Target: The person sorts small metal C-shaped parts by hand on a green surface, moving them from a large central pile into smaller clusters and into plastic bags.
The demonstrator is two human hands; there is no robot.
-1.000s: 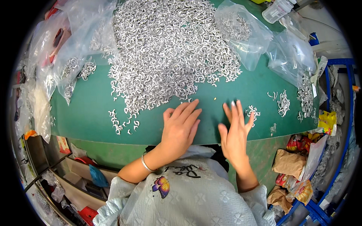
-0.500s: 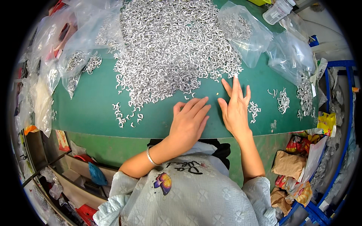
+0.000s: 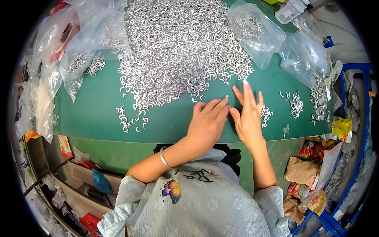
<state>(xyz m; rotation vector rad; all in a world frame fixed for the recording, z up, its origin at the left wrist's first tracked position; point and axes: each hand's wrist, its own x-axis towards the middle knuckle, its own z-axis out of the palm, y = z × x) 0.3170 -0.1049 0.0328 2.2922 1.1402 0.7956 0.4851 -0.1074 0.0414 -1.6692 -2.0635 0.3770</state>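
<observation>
A broad heap of small curved silvery metal pieces (image 3: pixel 169 55) covers the middle of the green table (image 3: pixel 90 118). My left hand (image 3: pixel 208 123) lies palm down in front of the heap, its fingers loosely bent side by side, with nothing seen in them. By its fingertips is a tiny yellowish bit (image 3: pixel 227 96). Just to the right, my right hand (image 3: pixel 248 120) rests with its fingers spread; its middle fingertip is just short of the heap's near right edge. A small cluster of curved pieces (image 3: pixel 266 113) lies beside that hand, partly hidden by it.
Clear plastic bags with metal pieces lie at the left (image 3: pixel 75 71) and right (image 3: pixel 256 35). Loose pieces (image 3: pixel 296 103) are grouped at the right. A white bottle (image 3: pixel 291 12) stands at the back right. Blue racking (image 3: pixel 365 98) and food packets (image 3: pixel 312 152) flank the table.
My left hand has slid right, close to my right hand and the yellowish bit. My right hand has hardly moved.
</observation>
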